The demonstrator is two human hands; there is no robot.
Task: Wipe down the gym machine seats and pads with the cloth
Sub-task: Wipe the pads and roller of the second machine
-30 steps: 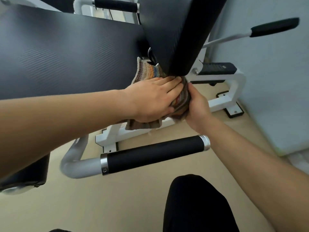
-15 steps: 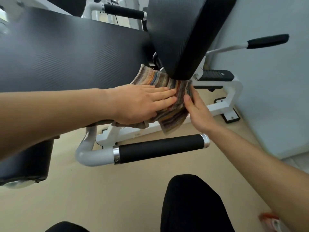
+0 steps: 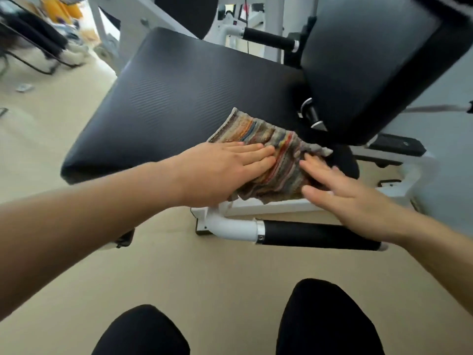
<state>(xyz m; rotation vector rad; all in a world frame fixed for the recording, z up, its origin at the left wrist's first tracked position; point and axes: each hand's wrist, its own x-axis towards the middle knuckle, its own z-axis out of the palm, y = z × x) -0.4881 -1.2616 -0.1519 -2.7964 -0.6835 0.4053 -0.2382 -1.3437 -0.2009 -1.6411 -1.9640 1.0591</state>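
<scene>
Multicoloured cloth (image 3: 271,155) bunches on seat (image 3: 179,98) under left hand (image 3: 225,170) and right hand (image 3: 340,190), each grip wide.

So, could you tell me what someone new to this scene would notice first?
Two bare hands meet at mid-frame on a striped cloth: the left hand presses it flat on the wide black seat pad, the right hand touches its right edge with straight fingers. A second black pad looms at upper right, and a black foam grip crosses below the hands.

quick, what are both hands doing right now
Left hand: open, flat, pressing the cloth on the seat.
Right hand: open, fingers straight, at the cloth's edge.
</scene>
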